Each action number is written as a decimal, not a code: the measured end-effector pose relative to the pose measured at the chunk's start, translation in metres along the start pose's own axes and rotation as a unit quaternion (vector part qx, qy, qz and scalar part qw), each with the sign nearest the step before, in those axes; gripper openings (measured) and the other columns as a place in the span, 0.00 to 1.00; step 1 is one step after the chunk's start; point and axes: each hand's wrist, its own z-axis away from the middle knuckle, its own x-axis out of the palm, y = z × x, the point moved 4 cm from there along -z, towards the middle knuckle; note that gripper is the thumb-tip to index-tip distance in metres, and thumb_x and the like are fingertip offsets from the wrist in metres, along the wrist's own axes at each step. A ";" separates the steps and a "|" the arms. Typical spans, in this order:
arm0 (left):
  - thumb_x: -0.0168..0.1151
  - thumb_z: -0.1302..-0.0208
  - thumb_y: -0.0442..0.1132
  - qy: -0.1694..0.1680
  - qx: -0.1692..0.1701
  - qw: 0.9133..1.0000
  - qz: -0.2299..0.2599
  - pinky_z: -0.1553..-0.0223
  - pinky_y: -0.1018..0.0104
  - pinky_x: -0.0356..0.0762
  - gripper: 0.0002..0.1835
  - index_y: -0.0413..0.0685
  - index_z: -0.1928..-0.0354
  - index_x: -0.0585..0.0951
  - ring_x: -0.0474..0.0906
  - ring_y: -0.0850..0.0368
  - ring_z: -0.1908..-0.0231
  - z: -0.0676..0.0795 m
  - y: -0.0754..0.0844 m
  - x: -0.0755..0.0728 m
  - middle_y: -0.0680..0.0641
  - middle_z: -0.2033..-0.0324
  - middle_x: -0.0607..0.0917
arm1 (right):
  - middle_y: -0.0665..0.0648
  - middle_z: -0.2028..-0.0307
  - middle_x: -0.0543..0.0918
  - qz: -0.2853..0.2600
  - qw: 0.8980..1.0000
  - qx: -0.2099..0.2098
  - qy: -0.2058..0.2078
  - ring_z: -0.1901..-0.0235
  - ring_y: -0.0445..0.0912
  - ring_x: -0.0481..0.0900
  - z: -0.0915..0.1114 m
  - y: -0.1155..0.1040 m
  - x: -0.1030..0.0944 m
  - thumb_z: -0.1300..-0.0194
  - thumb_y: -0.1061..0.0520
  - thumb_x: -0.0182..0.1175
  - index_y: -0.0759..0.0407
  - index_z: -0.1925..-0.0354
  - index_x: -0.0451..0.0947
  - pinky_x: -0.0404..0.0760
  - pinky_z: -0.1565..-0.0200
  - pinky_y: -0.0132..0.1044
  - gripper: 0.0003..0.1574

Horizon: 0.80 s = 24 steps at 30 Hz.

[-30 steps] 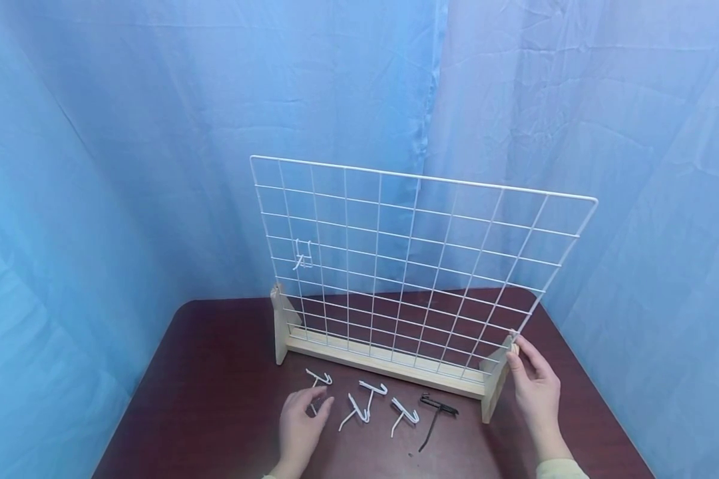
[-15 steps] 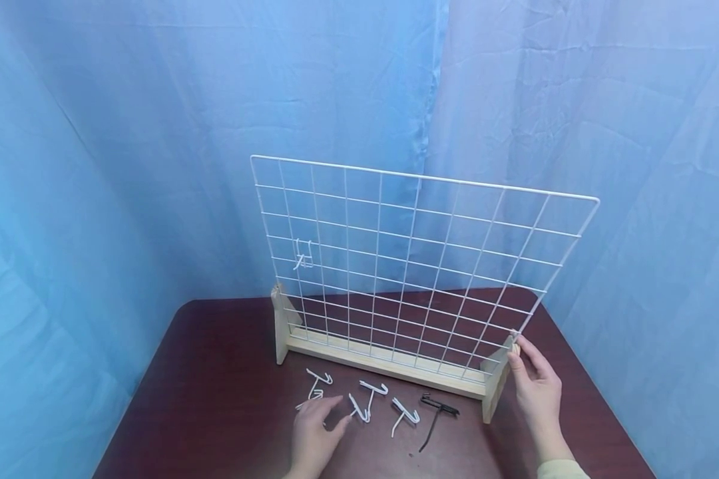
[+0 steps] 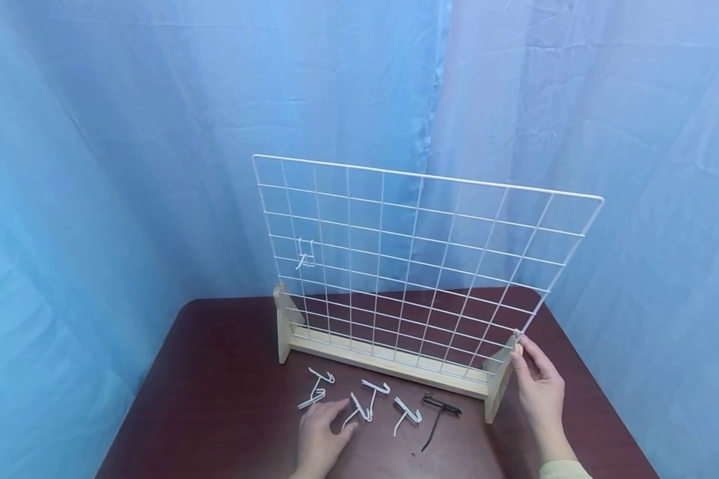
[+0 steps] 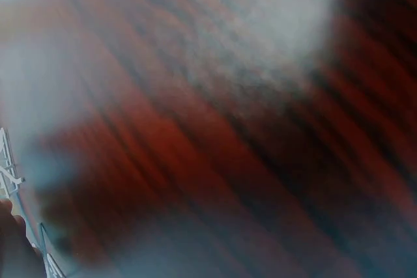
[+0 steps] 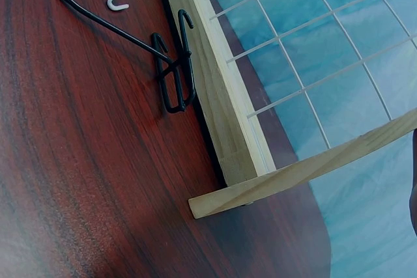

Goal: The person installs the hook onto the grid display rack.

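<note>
My left hand point(image 3: 325, 436) is low over the table, thumb and fingertips spread apart around a white wire hook point(image 3: 362, 411); no firm grip shows. My right hand point(image 3: 542, 391) pinches the top of the right wooden upright point(image 3: 497, 384), beside the edge of the white wire grid point(image 3: 422, 176). The grid stands upright in a wooden base point(image 3: 389, 366). One white hook point(image 3: 306, 257) hangs on its left part. In the left wrist view, only part of the left hand point(image 4: 16, 249) shows in the corner; the rest is blurred table.
More white hooks point(image 3: 409, 411) lie in front of the base, with a pair point(image 3: 314, 397) close together at the left. A black hook point(image 5: 187, 55) with a long prong lies near the base's right end. Blue curtains point(image 3: 156, 133) surround the dark red table point(image 3: 216, 372).
My left hand has moved right, from the left pair of hooks to the white hook beside them. That hook has not visibly shifted. My right hand stays on the upright.
</note>
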 end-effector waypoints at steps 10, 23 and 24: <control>0.82 0.61 0.45 0.002 0.013 1.000 -0.012 0.50 0.56 0.73 0.25 0.51 0.56 0.88 0.81 0.59 0.60 0.000 -0.001 0.003 0.57 0.62 0.88 | 0.38 0.49 0.81 -0.010 1.000 0.007 -0.003 0.53 0.26 0.79 0.003 -0.017 0.001 0.34 0.73 0.59 0.71 0.40 0.75 0.75 0.54 0.19 0.23; 0.82 0.62 0.43 -0.003 0.027 1.000 -0.004 0.44 0.54 0.72 0.22 0.51 0.60 0.89 0.81 0.59 0.61 0.002 -0.004 0.006 0.58 0.65 0.89 | 0.36 0.50 0.80 0.008 1.000 -0.014 0.002 0.53 0.26 0.78 0.003 -0.020 0.002 0.34 0.74 0.58 0.74 0.41 0.74 0.75 0.53 0.20 0.23; 0.82 0.62 0.42 -0.002 0.028 1.000 -0.006 0.44 0.56 0.71 0.21 0.51 0.60 0.89 0.81 0.60 0.62 0.002 -0.004 0.006 0.58 0.65 0.89 | 0.34 0.51 0.79 0.012 1.000 -0.016 0.001 0.53 0.26 0.78 0.003 -0.020 0.003 0.34 0.74 0.58 0.75 0.41 0.74 0.75 0.53 0.19 0.22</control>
